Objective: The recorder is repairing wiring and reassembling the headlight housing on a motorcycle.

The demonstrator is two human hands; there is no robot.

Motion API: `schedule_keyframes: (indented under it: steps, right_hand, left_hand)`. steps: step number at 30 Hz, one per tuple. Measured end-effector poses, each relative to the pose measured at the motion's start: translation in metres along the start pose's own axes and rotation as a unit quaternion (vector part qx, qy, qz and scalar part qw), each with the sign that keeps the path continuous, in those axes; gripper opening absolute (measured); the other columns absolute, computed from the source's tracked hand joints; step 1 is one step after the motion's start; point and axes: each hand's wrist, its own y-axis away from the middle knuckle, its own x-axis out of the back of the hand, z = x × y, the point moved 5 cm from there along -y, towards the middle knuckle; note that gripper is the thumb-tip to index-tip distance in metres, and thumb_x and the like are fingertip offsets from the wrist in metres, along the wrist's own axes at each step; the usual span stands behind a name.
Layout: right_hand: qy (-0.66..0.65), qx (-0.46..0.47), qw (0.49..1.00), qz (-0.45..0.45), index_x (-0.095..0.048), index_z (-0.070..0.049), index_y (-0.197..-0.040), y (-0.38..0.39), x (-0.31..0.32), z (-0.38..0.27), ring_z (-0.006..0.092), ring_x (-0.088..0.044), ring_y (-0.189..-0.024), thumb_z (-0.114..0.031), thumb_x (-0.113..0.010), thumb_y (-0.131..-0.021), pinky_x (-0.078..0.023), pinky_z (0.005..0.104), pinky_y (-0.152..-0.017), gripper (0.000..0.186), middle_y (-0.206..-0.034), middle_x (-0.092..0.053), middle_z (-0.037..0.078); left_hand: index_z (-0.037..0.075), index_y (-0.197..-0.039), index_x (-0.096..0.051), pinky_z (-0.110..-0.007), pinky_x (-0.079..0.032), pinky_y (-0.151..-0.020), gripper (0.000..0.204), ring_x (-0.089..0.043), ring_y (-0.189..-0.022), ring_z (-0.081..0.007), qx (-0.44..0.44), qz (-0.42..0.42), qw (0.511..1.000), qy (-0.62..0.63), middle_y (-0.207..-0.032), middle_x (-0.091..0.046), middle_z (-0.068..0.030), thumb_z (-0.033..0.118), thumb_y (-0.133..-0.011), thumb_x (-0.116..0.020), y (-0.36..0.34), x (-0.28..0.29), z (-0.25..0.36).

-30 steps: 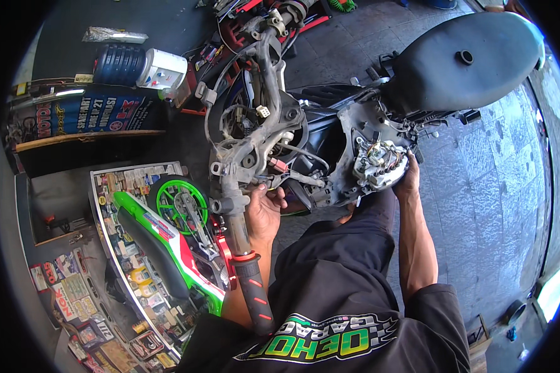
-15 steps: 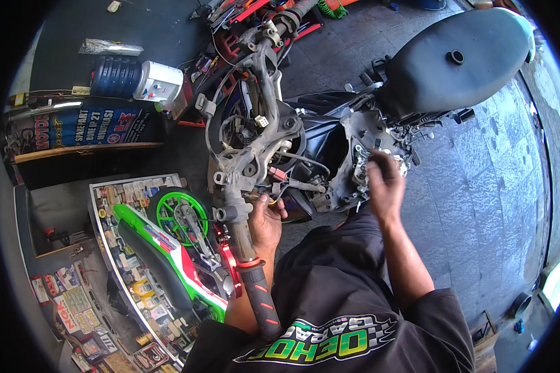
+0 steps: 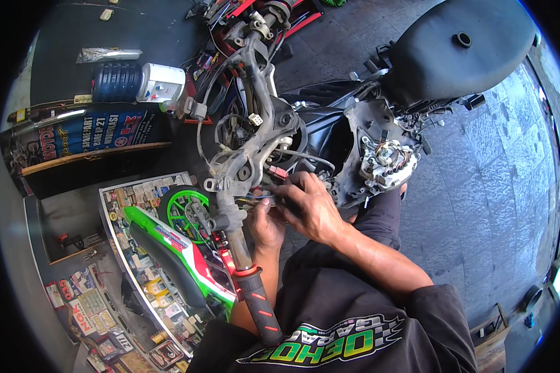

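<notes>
A stripped scooter front lies in front of me, with a bare, grimy handlebar (image 3: 247,171) running top to bottom and a rubber grip (image 3: 261,304). My left hand (image 3: 266,227) is closed on thin wires (image 3: 257,198) below the handlebar clamp. My right hand (image 3: 311,208) has its fingers bent round the same wiring; what exactly its fingertips hold is hidden. A red connector (image 3: 277,171) lies just above them. To their right is a grey panel (image 3: 348,118) with a round unit full of wiring (image 3: 389,165). A black seat (image 3: 448,62) is at top right.
A green motorcycle (image 3: 149,236) stands at left beside a display case (image 3: 123,198) of small parts. A water dispenser (image 3: 158,82), a printed banner (image 3: 93,135) and red tool racks (image 3: 302,18) are behind. Grey tiled floor (image 3: 491,205) is at right.
My right hand has left the round wiring unit and moved left to join my left hand at the wires below the handlebar. My view has shifted slightly.
</notes>
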Motion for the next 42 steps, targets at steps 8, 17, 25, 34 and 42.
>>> schedule_keyframes:
  steps: [8,17,25,34,42]
  right_hand:
    - [0.011,0.06,0.997,0.046,-0.067,-0.005,-0.119,0.027,0.0,-0.004,0.0347,-0.055,-0.11,-0.004,-0.073,-0.077,-0.045,0.0457,-0.094,0.042,-0.116,-0.06,0.013]
    - [-0.017,-0.111,0.994,0.003,-0.066,-0.002,-0.118,-0.008,0.017,0.03,0.039,-0.057,-0.105,-0.018,-0.062,-0.085,-0.043,0.0497,-0.094,0.037,-0.113,-0.062,0.019]
    - [-0.123,-0.045,0.991,0.015,-0.068,-0.004,-0.111,-0.007,0.021,0.041,0.034,-0.06,-0.102,-0.019,-0.066,-0.089,-0.043,0.0483,-0.085,0.027,-0.1,-0.063,0.015]
    - [-0.148,-0.02,0.988,0.028,-0.068,-0.002,-0.113,-0.005,0.018,0.042,0.0361,-0.059,-0.099,-0.012,-0.065,-0.085,-0.046,0.0464,-0.086,0.03,-0.098,-0.063,0.017]
    - [-0.163,-0.047,0.985,0.026,-0.071,-0.004,-0.113,-0.003,0.019,0.05,0.0353,-0.063,-0.093,-0.009,-0.069,-0.086,-0.051,0.0428,-0.082,0.028,-0.096,-0.064,0.017]
  left_hand:
    - [0.005,-0.105,-0.06,-0.026,-0.048,-0.073,0.012,-0.057,-0.078,-0.0103,-0.092,0.036,0.978,-0.186,-0.095,-0.065,-0.0047,0.011,-0.095,-0.057,-0.017,0.004,0.01]
    - [0.005,-0.105,-0.059,-0.02,-0.03,-0.035,0.012,-0.044,-0.047,-0.0062,0.005,0.046,0.992,-0.119,-0.086,-0.062,-0.0028,0.013,-0.097,-0.056,-0.019,-0.001,0.013]
    - [0.006,-0.099,-0.063,-0.021,-0.03,-0.036,0.029,-0.04,-0.042,-0.0061,0.091,0.046,0.975,-0.198,-0.07,-0.058,-0.001,0.034,-0.099,-0.061,-0.024,-0.032,0.023]
    - [0.008,-0.1,-0.063,-0.019,-0.027,-0.036,0.021,-0.037,-0.042,-0.0039,0.132,0.01,0.981,-0.142,-0.076,-0.058,0.0022,0.028,-0.1,-0.06,-0.025,-0.018,0.015]
    - [0.002,-0.1,-0.068,-0.02,-0.038,-0.053,0.012,-0.048,-0.063,-0.0025,-0.009,0.002,0.95,-0.313,-0.084,-0.061,0.0029,0.013,-0.094,-0.069,-0.021,-0.016,0.012]
